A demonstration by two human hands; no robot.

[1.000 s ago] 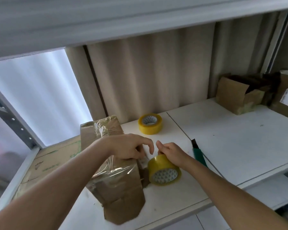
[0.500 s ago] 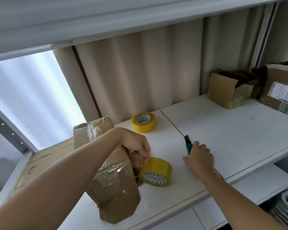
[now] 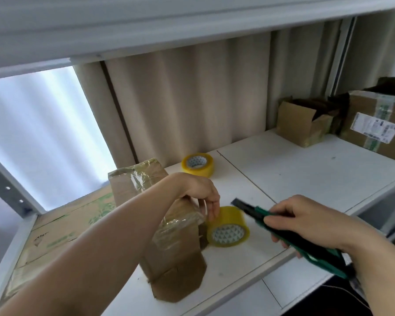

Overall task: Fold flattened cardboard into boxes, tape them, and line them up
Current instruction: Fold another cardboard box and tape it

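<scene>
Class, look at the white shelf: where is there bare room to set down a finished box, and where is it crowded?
Free: the right panel, between the seam and the open boxes. Crowded: the left end, with taped cardboard, two tape rolls and both hands.

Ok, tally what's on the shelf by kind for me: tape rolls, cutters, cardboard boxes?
Tape rolls: 2, one near the left hand, one farther back
Cutters: 1, in the right hand
Cardboard boxes: 3
Total: 6
</scene>
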